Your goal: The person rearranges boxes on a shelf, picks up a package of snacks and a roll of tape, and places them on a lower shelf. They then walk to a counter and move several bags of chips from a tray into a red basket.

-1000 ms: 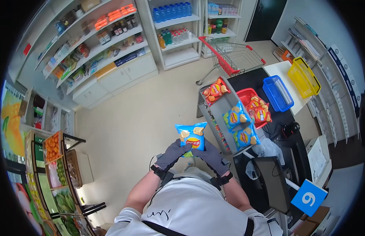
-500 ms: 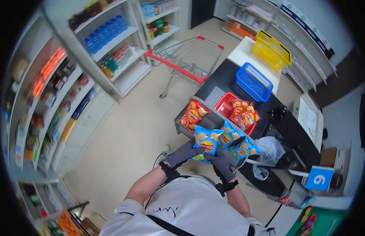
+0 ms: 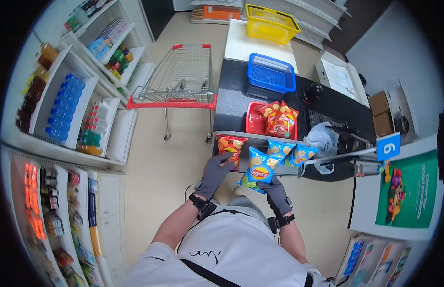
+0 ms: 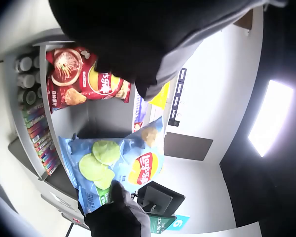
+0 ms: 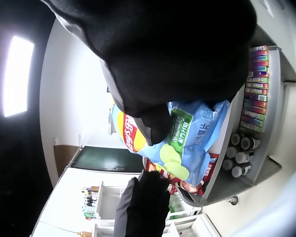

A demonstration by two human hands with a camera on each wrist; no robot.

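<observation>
My right hand holds a blue bag of Lay's potato chips by its lower right side, in front of a grey divided tray. In the right wrist view the thumb presses on the front of this blue bag. My left hand is off the blue bag and reaches toward a red chip bag in the tray's left section. Its fingers overlap that red bag in the left wrist view. Two more blue chip bags lie in the right section.
Behind the tray, a red basket with red chip bags and a blue basket stand on the black counter. A yellow basket is farther back. A shopping cart stands left of the counter, near stocked shelves.
The body has turned right to face the counter, bringing the blue bag up to the tray. My left hand has let go of that bag and moved left toward the red one.
</observation>
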